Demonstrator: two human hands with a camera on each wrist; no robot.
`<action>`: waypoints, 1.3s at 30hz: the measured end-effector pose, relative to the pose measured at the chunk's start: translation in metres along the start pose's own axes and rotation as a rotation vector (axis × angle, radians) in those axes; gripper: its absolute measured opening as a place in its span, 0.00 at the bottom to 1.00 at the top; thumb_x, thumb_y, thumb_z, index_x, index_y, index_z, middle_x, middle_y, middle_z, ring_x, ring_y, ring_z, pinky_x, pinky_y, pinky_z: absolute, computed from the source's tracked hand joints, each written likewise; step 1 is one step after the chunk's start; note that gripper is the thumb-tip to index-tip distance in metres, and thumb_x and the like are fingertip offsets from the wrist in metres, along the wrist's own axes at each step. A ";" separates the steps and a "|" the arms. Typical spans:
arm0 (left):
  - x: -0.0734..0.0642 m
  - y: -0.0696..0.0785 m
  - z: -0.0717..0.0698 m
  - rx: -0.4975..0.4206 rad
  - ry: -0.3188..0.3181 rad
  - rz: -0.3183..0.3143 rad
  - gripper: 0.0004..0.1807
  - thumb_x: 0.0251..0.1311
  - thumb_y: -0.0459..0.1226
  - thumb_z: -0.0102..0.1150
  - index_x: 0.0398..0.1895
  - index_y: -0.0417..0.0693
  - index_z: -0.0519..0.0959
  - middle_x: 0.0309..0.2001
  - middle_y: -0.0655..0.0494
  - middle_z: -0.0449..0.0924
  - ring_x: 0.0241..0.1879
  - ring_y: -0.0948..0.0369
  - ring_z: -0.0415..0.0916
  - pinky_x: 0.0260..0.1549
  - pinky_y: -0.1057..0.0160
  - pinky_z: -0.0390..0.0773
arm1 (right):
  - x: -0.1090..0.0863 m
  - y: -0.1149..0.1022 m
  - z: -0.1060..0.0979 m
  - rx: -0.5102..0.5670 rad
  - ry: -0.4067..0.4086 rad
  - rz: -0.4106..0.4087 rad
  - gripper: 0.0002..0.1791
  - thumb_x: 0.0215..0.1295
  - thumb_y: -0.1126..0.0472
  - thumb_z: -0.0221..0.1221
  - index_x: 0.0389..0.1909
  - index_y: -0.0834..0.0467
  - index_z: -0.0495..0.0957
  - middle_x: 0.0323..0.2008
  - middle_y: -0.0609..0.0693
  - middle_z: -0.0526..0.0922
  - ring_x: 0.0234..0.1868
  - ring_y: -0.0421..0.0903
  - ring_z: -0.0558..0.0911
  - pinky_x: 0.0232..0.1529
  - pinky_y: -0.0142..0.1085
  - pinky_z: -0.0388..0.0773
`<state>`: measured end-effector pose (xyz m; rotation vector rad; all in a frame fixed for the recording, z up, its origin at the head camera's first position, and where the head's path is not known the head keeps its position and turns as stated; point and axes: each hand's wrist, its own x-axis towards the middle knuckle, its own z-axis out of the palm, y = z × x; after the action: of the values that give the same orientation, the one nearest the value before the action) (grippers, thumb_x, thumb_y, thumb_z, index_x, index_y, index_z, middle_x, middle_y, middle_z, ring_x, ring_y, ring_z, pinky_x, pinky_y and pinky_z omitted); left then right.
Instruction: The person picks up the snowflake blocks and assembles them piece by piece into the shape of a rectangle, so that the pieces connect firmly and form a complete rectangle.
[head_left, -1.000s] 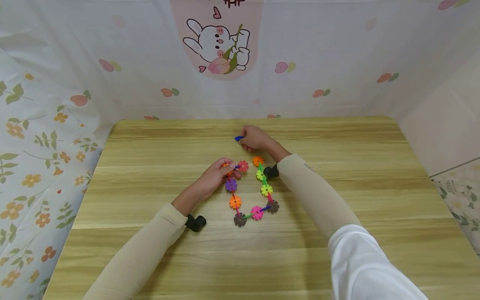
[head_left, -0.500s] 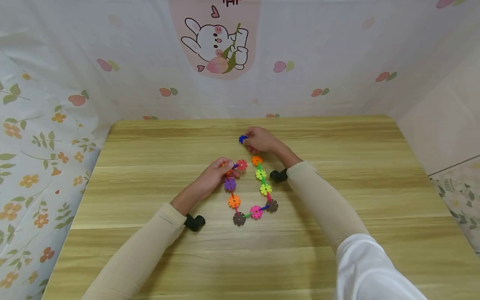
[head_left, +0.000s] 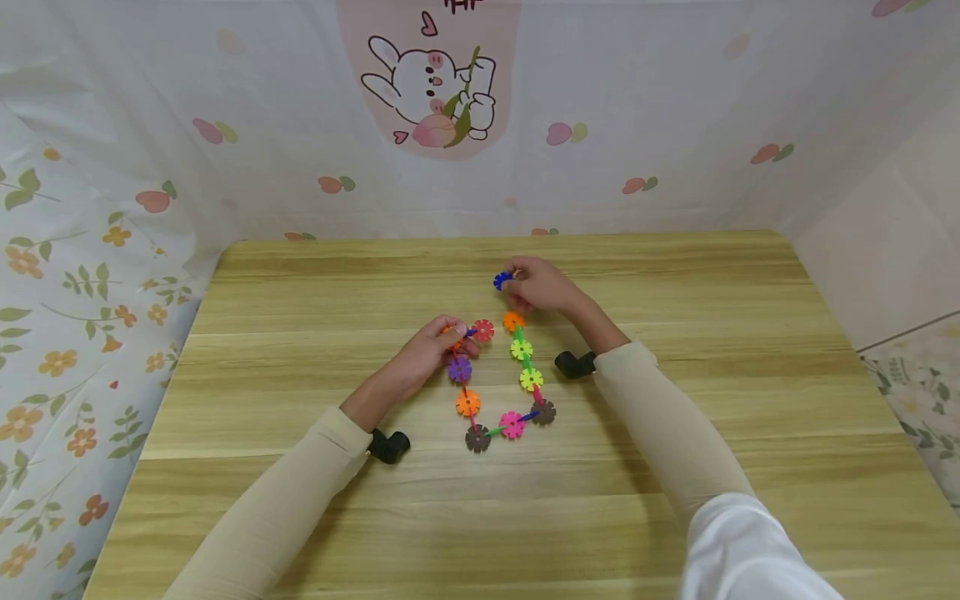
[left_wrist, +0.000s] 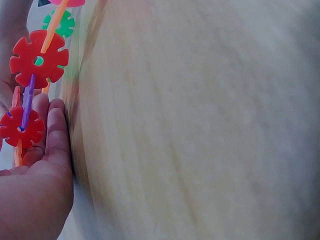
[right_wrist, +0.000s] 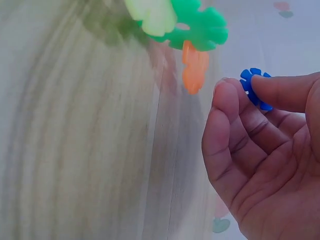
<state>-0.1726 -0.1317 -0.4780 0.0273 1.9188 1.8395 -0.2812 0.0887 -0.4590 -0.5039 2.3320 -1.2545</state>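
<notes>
My left hand [head_left: 426, 354] pinches one side of a chain of slotted plastic snowflake discs near its upper left corner. The chain runs in an almost closed ring past a purple disc [head_left: 460, 369], a dark disc [head_left: 477, 438], a pink disc [head_left: 512, 424] and a yellow disc [head_left: 532, 379]. Its two ends, a red disc [head_left: 483, 330] and an orange disc [head_left: 513, 322], stand apart. Between thumb and fingers, my right hand [head_left: 545, 285] holds a loose blue snowflake disc [right_wrist: 255, 89], just beyond the orange end. The left fingers partly cover an orange disc.
The chain is over a wood-grain table [head_left: 300, 517]. A white printed cloth [head_left: 660, 108] hangs behind the table's far edge. Black wrist cameras [head_left: 390, 447] sit below both hands, the right one [head_left: 575, 364] close beside the chain.
My right hand has moved right with the blue disc, from beyond the red end toward the orange end, and the disc has turned its face to view. The left hand stays on the chain.
</notes>
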 end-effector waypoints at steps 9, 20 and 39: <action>-0.001 0.001 0.000 0.001 -0.004 -0.003 0.15 0.77 0.43 0.38 0.51 0.40 0.68 0.46 0.41 0.81 0.50 0.51 0.78 0.54 0.58 0.73 | -0.018 0.000 0.003 -0.001 0.009 -0.012 0.07 0.72 0.63 0.51 0.40 0.63 0.74 0.25 0.58 0.80 0.24 0.49 0.78 0.27 0.38 0.79; 0.000 -0.002 -0.001 -0.011 -0.006 -0.024 0.16 0.77 0.44 0.38 0.52 0.41 0.69 0.45 0.43 0.81 0.50 0.53 0.77 0.58 0.55 0.71 | -0.033 -0.001 0.010 -0.046 0.000 -0.042 0.07 0.71 0.62 0.53 0.38 0.61 0.77 0.23 0.55 0.80 0.24 0.54 0.78 0.27 0.39 0.77; -0.001 -0.002 -0.001 -0.014 0.000 -0.023 0.18 0.77 0.43 0.37 0.56 0.40 0.71 0.43 0.47 0.81 0.50 0.54 0.78 0.58 0.55 0.72 | -0.053 -0.010 0.014 -0.162 0.009 -0.087 0.06 0.66 0.62 0.59 0.38 0.58 0.84 0.26 0.55 0.83 0.22 0.46 0.77 0.25 0.34 0.73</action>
<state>-0.1718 -0.1329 -0.4794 0.0012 1.8989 1.8378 -0.2280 0.1009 -0.4461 -0.6607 2.4561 -1.1122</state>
